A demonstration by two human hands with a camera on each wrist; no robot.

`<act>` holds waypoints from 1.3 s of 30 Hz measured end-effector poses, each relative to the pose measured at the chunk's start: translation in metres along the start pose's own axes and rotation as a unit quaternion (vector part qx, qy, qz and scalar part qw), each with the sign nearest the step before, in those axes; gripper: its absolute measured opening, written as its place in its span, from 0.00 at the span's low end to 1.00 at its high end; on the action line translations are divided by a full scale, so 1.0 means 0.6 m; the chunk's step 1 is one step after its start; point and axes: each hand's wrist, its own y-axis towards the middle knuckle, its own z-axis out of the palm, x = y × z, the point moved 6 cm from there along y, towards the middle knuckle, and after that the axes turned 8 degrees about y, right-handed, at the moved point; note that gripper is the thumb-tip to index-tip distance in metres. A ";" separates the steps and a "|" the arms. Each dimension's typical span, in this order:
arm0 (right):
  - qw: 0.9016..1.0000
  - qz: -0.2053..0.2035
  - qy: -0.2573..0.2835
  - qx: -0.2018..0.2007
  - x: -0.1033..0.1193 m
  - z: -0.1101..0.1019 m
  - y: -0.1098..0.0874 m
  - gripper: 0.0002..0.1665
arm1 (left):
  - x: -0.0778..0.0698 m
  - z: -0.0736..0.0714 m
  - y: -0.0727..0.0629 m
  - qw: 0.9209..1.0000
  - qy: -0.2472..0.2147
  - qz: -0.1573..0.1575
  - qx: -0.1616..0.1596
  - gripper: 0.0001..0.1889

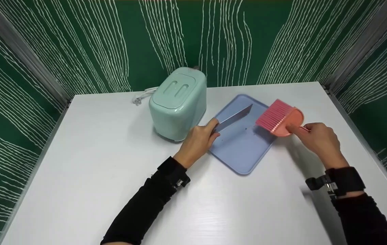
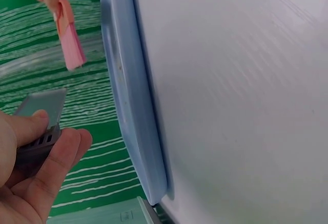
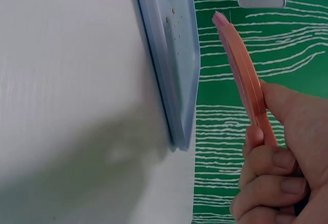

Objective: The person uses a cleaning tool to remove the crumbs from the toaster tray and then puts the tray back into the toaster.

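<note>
My left hand point(image 1: 196, 141) grips one end of a thin, flat grey metal crumb tray point(image 1: 235, 118), thumb on top and fingers beneath. In the left wrist view, slots show in its dark end point(image 2: 42, 143). It is held raised and tilted over a light blue tray point(image 1: 241, 154), which lies on the table. Small dark crumbs point(image 3: 173, 23) are scattered in the blue tray. My right hand point(image 1: 320, 139) holds a brush point(image 1: 281, 119) by its orange handle. Its pink bristles point left above the blue tray's right side, apart from the crumb tray.
A mint-green toaster point(image 1: 180, 102) stands left of the blue tray, close to its edge. Behind it lies a white cord with a plug point(image 1: 137, 99). The white table point(image 1: 112, 163) backs onto a green wall with white wavy lines point(image 1: 159, 30).
</note>
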 end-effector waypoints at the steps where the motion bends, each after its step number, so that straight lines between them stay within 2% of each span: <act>1: 1.000 0.003 0.003 -0.003 -0.005 -0.003 0.002 0.43 | 0.000 0.000 0.000 1.000 -0.001 0.000 0.001 0.12; 5: 1.000 0.015 0.010 -0.008 -0.023 -0.013 0.010 0.42 | 0.001 0.001 0.000 1.000 -0.006 -0.003 0.002 0.12; 10: 0.999 0.034 0.020 -0.010 -0.046 -0.024 0.019 0.46 | 0.003 0.002 0.001 1.000 -0.008 -0.008 0.006 0.12; 18: 0.995 0.087 0.045 0.003 -0.084 -0.037 0.025 0.49 | 0.005 0.000 0.000 1.000 -0.007 -0.014 0.010 0.13; 23: 0.992 0.111 0.051 0.002 -0.106 -0.045 0.027 0.43 | 0.008 0.001 -0.001 1.000 -0.010 -0.018 0.013 0.12; 31: 0.992 0.114 0.046 -0.001 -0.130 -0.042 0.031 0.34 | 0.010 0.002 -0.002 1.000 -0.001 -0.015 0.004 0.13; 39: 0.992 0.125 0.030 0.010 -0.147 -0.033 0.038 0.30 | 0.010 0.003 -0.003 1.000 -0.008 -0.019 0.006 0.13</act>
